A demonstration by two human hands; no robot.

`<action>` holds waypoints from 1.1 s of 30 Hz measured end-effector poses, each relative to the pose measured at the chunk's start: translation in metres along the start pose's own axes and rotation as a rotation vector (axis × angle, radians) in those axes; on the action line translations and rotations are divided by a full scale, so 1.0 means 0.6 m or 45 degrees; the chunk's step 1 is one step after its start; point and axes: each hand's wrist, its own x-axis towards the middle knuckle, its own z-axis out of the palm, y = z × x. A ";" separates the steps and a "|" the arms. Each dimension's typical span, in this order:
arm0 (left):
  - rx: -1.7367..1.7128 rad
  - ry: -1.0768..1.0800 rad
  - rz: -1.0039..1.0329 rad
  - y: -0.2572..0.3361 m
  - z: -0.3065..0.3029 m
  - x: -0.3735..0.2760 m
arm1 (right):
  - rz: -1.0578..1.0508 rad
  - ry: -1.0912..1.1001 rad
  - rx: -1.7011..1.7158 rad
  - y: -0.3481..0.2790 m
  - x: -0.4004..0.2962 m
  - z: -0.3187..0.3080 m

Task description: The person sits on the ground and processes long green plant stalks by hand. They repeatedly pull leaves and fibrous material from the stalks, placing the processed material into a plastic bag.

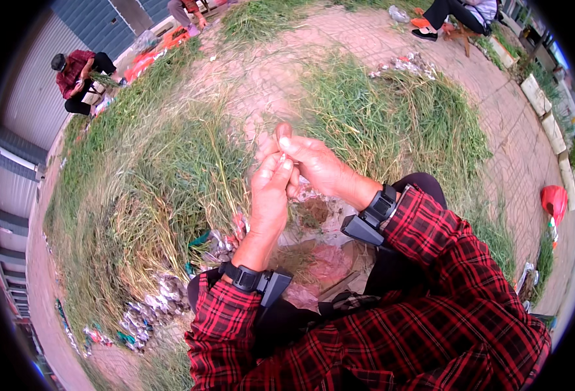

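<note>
My left hand (271, 188) and my right hand (317, 161) meet at the fingertips in front of me, above the ground. Between them is a tiny pale thing, too small to name, which the left thumb and forefinger pinch. The right thumb lies right above it; whether those fingers grip it too I cannot tell. Beneath the hands, between my knees, a clump of brown soil (315, 210) rests on pale plastic sheeting (336, 222), with a pink plastic bag (330, 261) closer to me. Long cut grass (194, 156) lies heaped to the left, and another grass heap (380, 117) to the right.
Plastic-wrapped root bundles (158, 305) line the lower left of the grass. A person (75, 73) in a plaid shirt sits at the upper left; others sit along the top. A red bag (554, 201) is at the far right, near stone planter blocks (552, 132). Paving (502, 127) shows around the heaps.
</note>
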 end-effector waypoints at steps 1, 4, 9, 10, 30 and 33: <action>-0.004 0.002 0.009 -0.001 0.000 0.002 | -0.008 0.016 -0.081 0.006 -0.002 -0.001; 0.026 0.034 -0.019 0.006 0.000 0.001 | -0.078 0.061 -0.039 0.013 -0.004 0.011; 0.228 -0.075 -0.191 -0.005 -0.015 -0.007 | 0.066 0.117 -0.002 -0.018 -0.007 -0.001; 0.237 -0.057 -0.211 -0.007 -0.011 -0.010 | 0.073 0.137 0.003 -0.016 -0.006 -0.004; -0.023 0.066 0.054 0.076 -0.040 0.010 | 0.167 -0.186 -0.196 0.035 -0.014 0.013; -0.156 -0.053 -0.016 0.067 -0.058 0.017 | 0.230 -0.302 -0.101 0.031 -0.023 0.024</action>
